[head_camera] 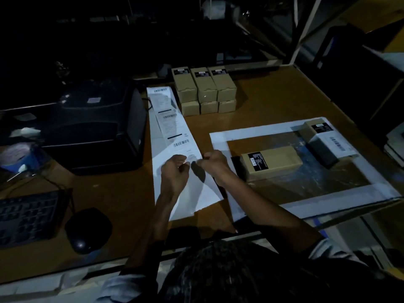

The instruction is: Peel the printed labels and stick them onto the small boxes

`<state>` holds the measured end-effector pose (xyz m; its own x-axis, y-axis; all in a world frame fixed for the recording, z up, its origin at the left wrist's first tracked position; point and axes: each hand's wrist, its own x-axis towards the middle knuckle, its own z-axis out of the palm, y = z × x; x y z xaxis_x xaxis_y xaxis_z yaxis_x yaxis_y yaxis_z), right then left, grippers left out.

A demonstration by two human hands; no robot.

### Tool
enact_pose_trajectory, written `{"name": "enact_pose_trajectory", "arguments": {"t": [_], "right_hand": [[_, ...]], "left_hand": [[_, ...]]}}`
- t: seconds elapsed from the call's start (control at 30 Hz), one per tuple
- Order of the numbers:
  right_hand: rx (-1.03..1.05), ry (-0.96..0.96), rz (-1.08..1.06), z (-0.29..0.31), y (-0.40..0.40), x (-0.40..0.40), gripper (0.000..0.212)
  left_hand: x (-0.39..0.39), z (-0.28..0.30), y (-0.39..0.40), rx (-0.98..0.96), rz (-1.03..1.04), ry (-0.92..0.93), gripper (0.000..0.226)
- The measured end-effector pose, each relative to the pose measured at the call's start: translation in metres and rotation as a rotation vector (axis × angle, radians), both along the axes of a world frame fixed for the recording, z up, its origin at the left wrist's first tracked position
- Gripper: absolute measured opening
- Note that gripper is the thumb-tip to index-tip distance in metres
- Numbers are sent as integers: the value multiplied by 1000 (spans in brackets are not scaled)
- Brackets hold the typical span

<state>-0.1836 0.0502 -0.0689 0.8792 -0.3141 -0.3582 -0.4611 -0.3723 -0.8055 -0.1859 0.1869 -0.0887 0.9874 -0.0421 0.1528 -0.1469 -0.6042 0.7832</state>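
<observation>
1. A dim workspace seen from above the person's head. A brown bench (273, 101) carries a long white label strip (172, 132) running from a dark printer (98, 123) at the left toward the person.
2. Both hands meet at the near part of the strip. The left hand (175, 171) has its fingers curled and appears to pinch the paper; the right hand (213, 162) is curled beside it and appears to pinch the strip's right edge. The light is too low to see whether a label corner has lifted.
3. The step in hand is judged to be peeling: the 2 hands seem to be separating the nearest printed label from its backing.
4. To the right, inside a white taped frame (220, 141), lies a plain box (271, 162) with only a small black sticker, near the right hand. Beyond it, a labelled box (325, 141) already carries a white barcode label.
5. At the far side, a stack of boxes (205, 90) waits, 3 across and 2 high.
6. The next move probably calls for lifting the label free without creasing it, then carrying it right to the plain box.
7. A keyboard (28, 217) and mouse (87, 228) sit at the left.
</observation>
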Motion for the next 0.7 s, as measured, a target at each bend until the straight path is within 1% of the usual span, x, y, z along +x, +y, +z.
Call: {"name": "enact_pose_trajectory", "arguments": {"t": [0.1,0.2,0.43,0.5,0.57,0.63,0.7], "right_hand": [[-4,42,10,-4,0,4,28],[-34,108,12,-3,3,5,30],[56,72,26,-2,10,1,36],[164,30,-20,-5,10,0,41],[306,-30,-58,-10,7,-3,42],[428,-79,-63,-11,4,-8,37],[508,-135,-46,-12,1,-15,28]], "left_hand": [[1,4,0,-3,0,13,25],[6,2,0,13,-9,34,26],[10,-1,-3,-35,10,134,29],[8,0,-3,-50,1,119,29],[6,1,-1,-88,-8,77,28],[3,4,0,-127,-12,42,27],[2,6,0,-141,-17,17,28]]}}
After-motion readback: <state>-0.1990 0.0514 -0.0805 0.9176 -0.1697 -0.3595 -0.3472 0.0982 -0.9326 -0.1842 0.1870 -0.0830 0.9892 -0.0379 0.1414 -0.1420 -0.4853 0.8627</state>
